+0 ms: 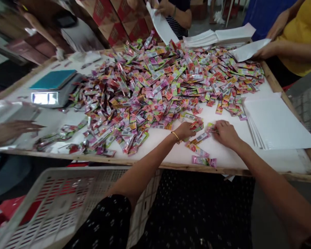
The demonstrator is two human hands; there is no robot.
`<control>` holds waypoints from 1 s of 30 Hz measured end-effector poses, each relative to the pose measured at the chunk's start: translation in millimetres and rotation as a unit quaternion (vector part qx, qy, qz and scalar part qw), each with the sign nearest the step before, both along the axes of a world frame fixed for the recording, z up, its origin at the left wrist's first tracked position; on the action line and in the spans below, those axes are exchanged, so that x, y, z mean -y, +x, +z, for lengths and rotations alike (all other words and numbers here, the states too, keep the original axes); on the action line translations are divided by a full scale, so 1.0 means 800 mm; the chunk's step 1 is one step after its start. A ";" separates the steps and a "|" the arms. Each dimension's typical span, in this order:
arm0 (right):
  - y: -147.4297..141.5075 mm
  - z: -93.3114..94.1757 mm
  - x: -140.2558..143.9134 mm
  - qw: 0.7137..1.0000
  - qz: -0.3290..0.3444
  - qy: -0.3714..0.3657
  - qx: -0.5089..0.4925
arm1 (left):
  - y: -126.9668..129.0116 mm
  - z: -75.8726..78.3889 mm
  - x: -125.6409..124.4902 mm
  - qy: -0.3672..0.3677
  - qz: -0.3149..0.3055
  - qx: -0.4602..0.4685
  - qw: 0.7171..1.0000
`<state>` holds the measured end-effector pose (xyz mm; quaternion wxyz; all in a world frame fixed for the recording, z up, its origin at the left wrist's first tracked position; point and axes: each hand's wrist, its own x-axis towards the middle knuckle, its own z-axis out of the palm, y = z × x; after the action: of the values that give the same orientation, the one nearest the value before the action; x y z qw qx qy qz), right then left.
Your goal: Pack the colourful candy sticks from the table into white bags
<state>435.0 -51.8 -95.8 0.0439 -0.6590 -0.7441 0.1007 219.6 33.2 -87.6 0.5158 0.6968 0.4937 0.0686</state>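
My left hand [184,132], with a gold bracelet at the wrist, is closed around a few colourful stick packets [197,125] just in front of the heap. To its right, my right hand [226,134] is slightly blurred, its fingers pinched on a small green and pink packet [210,127]. Between and below the hands lie loose packets [197,150] on the white tabletop, with another pink packet [203,160] close to the front edge. A large heap of similar packets [150,86] spreads across the middle and back of the table.
White flat bags [282,121] are stacked at the right. A scale [52,86] with a teal top stands left. Co-workers' hands [268,50] hold white bags across the table; another hand [12,131] is at far left. A white plastic crate [49,204] sits below the wooden edge.
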 end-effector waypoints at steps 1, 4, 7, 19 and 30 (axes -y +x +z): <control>-0.006 -0.007 -0.005 1.000 0.000 -0.021 -0.013 | -0.004 -0.001 -0.001 0.007 0.009 0.000 1.000; -0.021 -0.022 -0.007 0.996 0.043 -0.051 -0.064 | -0.022 -0.008 -0.006 -0.007 0.058 0.005 0.998; -0.026 -0.017 -0.005 0.994 0.060 -0.005 -0.093 | -0.045 -0.023 -0.007 -0.040 0.119 0.053 0.991; -0.090 0.006 -0.011 0.941 0.272 -0.187 -0.069 | -0.079 -0.021 0.014 -0.095 0.191 0.171 0.962; -0.072 -0.007 -0.020 0.971 0.103 -0.204 -0.064 | -0.077 -0.029 0.030 -0.173 0.211 0.205 0.940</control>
<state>377.0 -35.8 -101.8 -0.0546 -0.5656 -0.7676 0.2965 157.6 9.2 -110.6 0.6920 0.4476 0.5171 0.2312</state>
